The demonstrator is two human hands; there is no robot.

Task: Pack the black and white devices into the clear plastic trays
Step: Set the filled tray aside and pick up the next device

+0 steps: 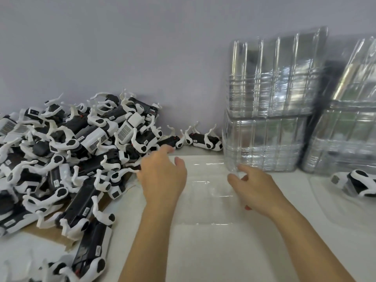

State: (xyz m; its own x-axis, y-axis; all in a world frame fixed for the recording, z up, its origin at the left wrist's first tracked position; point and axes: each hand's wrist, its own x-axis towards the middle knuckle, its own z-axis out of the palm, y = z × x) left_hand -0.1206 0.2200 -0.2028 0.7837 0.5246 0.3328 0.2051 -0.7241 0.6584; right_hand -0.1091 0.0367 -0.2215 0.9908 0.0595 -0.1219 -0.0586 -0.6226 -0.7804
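Note:
A big heap of black and white devices (67, 151) covers the left side of the table. A clear plastic tray (205, 200) lies flat in front of me, hard to see against the white surface. My left hand (162, 178) hovers over the tray's left edge, fingers relaxed and stretched toward the heap, holding nothing. My right hand (252, 188) hangs over the tray's right part with loosely spread fingers, close to the bottom corner of the stacked clear trays (264, 143). It holds nothing.
Two tall stacks of clear trays (343, 119) stand against the wall at the right. Another device (354, 182) lies in a clear tray (329, 204) at the far right. A few devices (201, 139) lie by the wall. Brown cardboard (46, 233) sits under the heap.

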